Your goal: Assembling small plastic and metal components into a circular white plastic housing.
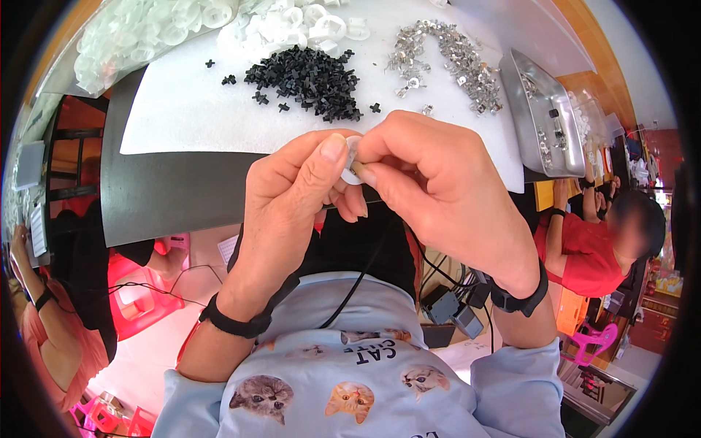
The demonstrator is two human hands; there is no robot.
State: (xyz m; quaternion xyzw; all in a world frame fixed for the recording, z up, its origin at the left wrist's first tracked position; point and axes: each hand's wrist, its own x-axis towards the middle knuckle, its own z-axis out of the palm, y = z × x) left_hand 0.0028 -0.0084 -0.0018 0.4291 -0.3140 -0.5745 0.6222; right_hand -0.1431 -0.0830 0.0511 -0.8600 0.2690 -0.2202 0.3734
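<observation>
Above the near edge of the table, both hands meet at a small round white plastic part (351,175). My left hand (286,179) is closed on its left side, the thumb on top and the fingers curled below. From the right, my right hand (449,171) is closed in a pinch against the same part. A tiny dark or metallic bit shows by the right thumb tip; the fingers hide most of it. Just beyond lies a heap of small black cross-shaped pieces (310,80), with small metal clips (467,69) heaped farther right.
White plastic parts (292,29) are piled at the back, beside a bag of translucent parts (139,36). A metal tray (517,80) stands right on the white foam sheet (190,109). Cables (438,274) hang below the table. People sit at left and right, one in a red shirt (595,255).
</observation>
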